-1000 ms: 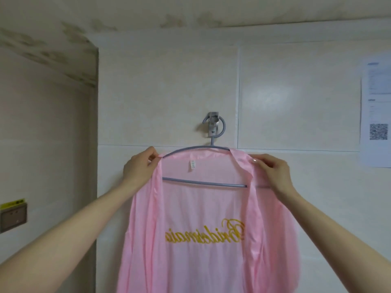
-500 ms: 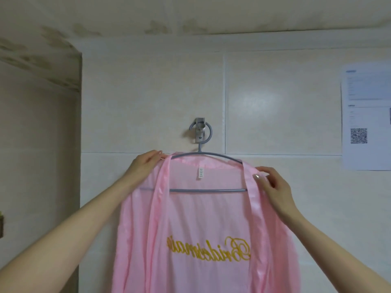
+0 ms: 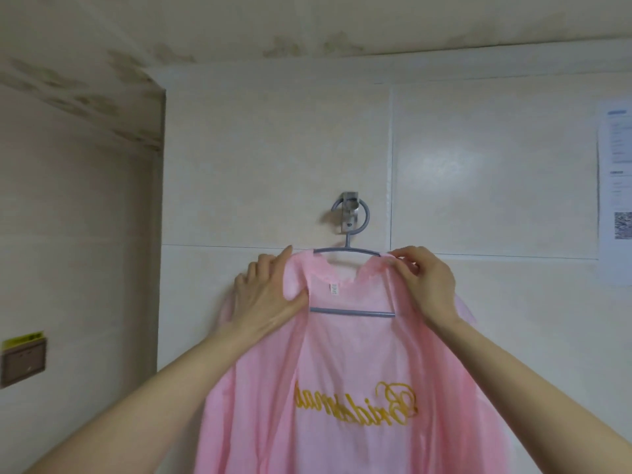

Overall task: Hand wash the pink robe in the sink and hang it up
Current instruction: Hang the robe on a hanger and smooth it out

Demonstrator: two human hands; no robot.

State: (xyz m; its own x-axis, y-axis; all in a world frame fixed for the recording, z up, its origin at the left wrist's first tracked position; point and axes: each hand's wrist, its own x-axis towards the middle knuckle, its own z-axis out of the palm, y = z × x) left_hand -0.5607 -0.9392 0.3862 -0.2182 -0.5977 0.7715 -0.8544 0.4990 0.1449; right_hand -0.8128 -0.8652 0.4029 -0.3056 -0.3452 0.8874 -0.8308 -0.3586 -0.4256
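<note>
From my feed, far left on the side wall I see a brown switch plate (image 3: 22, 362) with a yellow-green sticker (image 3: 24, 338) along its top edge; its print is too small for me to read. Above it the ceiling (image 3: 136, 46) is blotched with dark stains. Moving right onto the pale tiled wall (image 3: 260, 172), the left hand (image 3: 270, 295) lies on the left shoulder of the pink robe (image 3: 359, 388), fingers stretched over the cloth and the thumb pinching a fold of the front edge just beside the left end of the lower bar. The robe hangs open on a grey hanger (image 3: 352, 312), whose round loop sits over a metal wall hook (image 3: 349, 213) fixed to the tile. A small white tag (image 3: 334, 289) dangles inside the neck, its print unreadable. Lower down, gold cursive lettering (image 3: 376, 405) shows back to front through the thin fabric; I make out "Bridesma", and the rest is hidden behind the left front panel. At the hanger's right end the right hand (image 3: 427, 285) grasps the collar edge, fingertips curled and pinching the pink cloth against the hanger arm. At the far right a white paper notice (image 3: 617, 186) is stuck to the wall, its lines of text blurred, with a QR code (image 3: 622, 225) near the bottom.
</note>
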